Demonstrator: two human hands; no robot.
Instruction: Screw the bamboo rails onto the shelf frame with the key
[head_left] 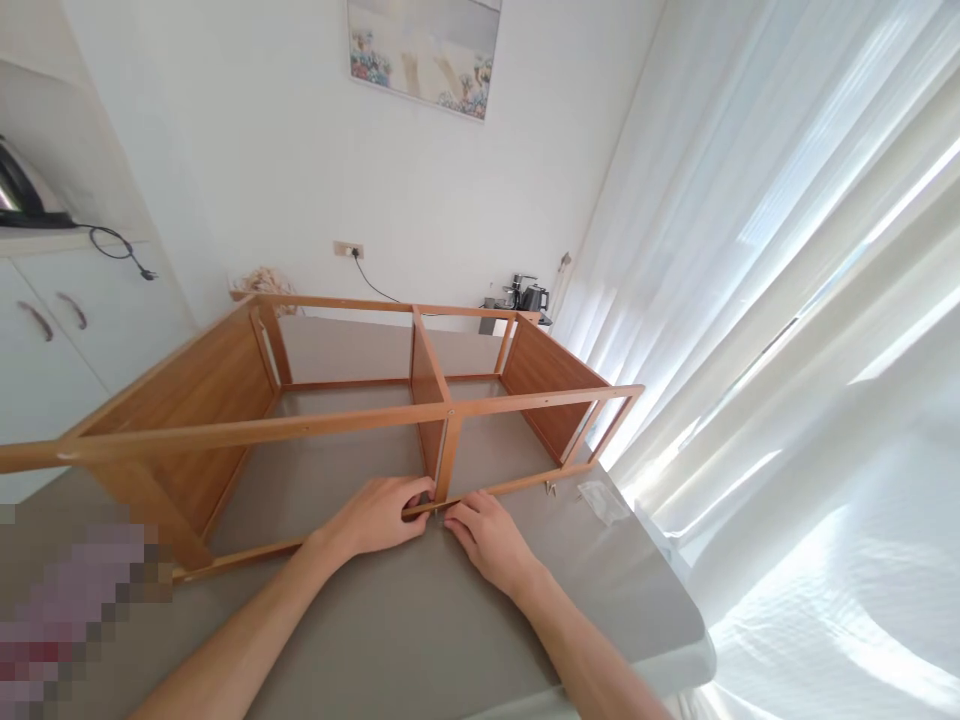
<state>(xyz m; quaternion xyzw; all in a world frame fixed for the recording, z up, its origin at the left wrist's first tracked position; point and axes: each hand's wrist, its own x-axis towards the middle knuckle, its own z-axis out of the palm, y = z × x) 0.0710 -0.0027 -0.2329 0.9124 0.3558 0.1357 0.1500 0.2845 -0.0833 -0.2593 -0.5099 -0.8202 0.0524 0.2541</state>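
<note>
A brown wooden furniture frame, open on top with a middle divider, rests on the grey-covered table. My left hand is closed around its lower front rail, just left of the middle upright. Close on the other side is my right hand, fingers curled and fingertips together against the rail. Whatever those fingertips pinch, if anything, is hidden. Between the hands a small metal piece, seemingly a screw, shows at the rail.
Small metal screws and a clear plastic bag lie right of my hands. White curtains hang along the right. Behind the frame are a black kettle and a wall socket. A blurred patch covers the lower left.
</note>
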